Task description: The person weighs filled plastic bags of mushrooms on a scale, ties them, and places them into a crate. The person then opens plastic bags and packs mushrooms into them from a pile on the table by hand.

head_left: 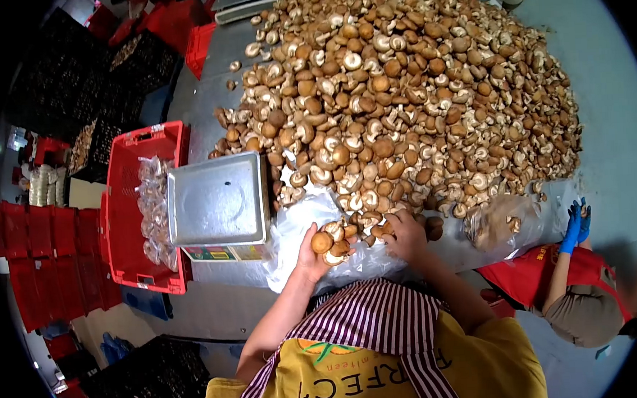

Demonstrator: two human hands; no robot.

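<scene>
Left hand (309,257) cradles mushrooms (323,241) in its grip; right hand (407,235) seemingly pinches 1 mushroom (388,229).

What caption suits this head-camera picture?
Left hand cupping mushrooms, right hand at the edge of a great mushroom heap.

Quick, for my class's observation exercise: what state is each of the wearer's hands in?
Left hand: palm up, partly curled, holding several mushrooms.
Right hand: fingers bent at the mushroom pile's near edge; grip cannot be told.
</scene>
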